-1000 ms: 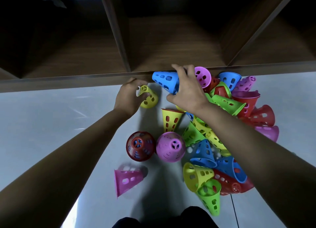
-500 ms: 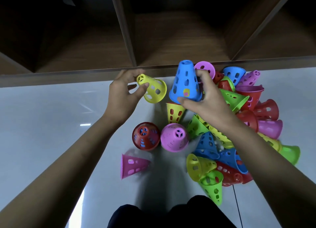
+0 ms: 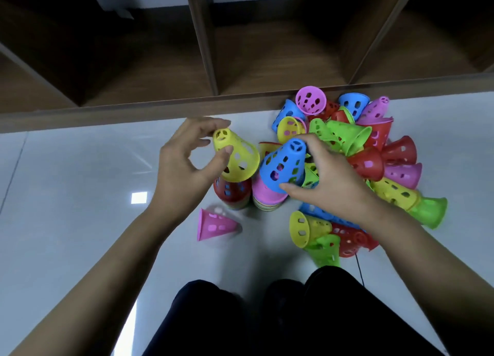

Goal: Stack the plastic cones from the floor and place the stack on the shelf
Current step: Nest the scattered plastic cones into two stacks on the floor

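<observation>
Two short stacks (image 3: 242,195) stand on the floor (image 3: 66,182) as the left hand (image 3: 187,163), fingers clamped on a yellow cone (image 3: 238,155), and the right hand (image 3: 326,179), gripping a blue cone (image 3: 283,166), hover above them; most cones (image 3: 374,155) lie loose, the shelf (image 3: 267,62) apparently bare.

The left hand (image 3: 184,166) pinches a yellow cone (image 3: 238,155) near its narrow top, directly over a red stack (image 3: 232,192) on the floor (image 3: 66,195). Beside it, the right hand (image 3: 328,179) grips a blue cone (image 3: 283,166) above a pink stack (image 3: 264,195). A lone pink cone (image 3: 215,224) lies below the left hand; a loose pile (image 3: 374,152) spreads beyond the right hand, against the shelf (image 3: 133,112).
</observation>
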